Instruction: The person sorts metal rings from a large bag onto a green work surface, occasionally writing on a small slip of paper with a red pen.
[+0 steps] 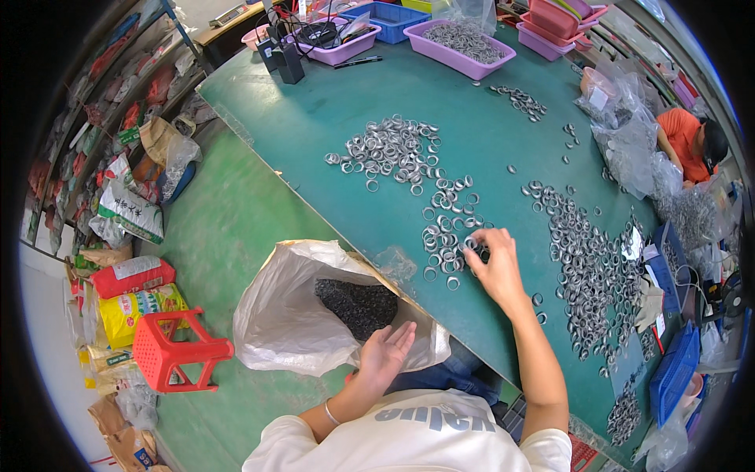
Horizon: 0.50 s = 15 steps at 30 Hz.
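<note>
My right hand [495, 263] reaches over the green table [314, 126], thumb and fingers closed on a silver metal ring [470, 243] at the edge of a loose cluster of rings [447, 224]. My left hand [385, 352] is open, palm turned up and fingers stretched, with nothing visible on it. It hovers at the mouth of a white-lined sack [275, 315] beside the table edge. Dark, shiny small pieces [358, 307] lie inside the sack; their kind is too fine to tell. A larger heap of rings [389, 149] sits farther off on the table.
Many more rings [582, 275] spread along the table's right side. A lilac tray of rings [464, 47] stands at the back. A red stool [177, 346] is on the floor at left, near bags and loaded shelves. A person in orange [684, 138] sits across at right.
</note>
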{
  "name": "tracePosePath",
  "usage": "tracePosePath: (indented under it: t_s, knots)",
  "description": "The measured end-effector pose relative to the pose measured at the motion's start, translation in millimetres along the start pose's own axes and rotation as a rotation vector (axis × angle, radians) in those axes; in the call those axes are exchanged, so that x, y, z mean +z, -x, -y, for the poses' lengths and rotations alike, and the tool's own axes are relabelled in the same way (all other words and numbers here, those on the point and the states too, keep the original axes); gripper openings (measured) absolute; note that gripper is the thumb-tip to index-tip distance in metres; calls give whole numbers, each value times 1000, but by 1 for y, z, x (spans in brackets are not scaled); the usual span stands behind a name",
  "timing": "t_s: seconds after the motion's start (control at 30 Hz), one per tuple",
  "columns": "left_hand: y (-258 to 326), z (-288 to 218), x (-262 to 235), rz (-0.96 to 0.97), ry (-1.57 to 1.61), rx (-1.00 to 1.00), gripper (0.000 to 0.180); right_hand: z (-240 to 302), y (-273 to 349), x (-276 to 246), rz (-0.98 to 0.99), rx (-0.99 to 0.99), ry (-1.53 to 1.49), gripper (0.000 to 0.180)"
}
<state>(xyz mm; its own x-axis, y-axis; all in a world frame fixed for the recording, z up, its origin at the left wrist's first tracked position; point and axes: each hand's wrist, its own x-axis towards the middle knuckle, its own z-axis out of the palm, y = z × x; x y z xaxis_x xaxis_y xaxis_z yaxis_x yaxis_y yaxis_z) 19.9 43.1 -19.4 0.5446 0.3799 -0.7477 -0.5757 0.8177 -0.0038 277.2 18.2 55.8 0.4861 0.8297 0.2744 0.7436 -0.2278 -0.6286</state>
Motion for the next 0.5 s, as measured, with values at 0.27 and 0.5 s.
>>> tracePosePath:
  t_s: [0.27, 0.5]
  knots:
    - [-2, 0, -2, 35, -64, 4, 33, 2, 0, 14, 46, -172, 128, 30]
    - [0, 1, 6, 69, -109, -56, 39, -10, -1, 16, 43, -170, 171, 34]
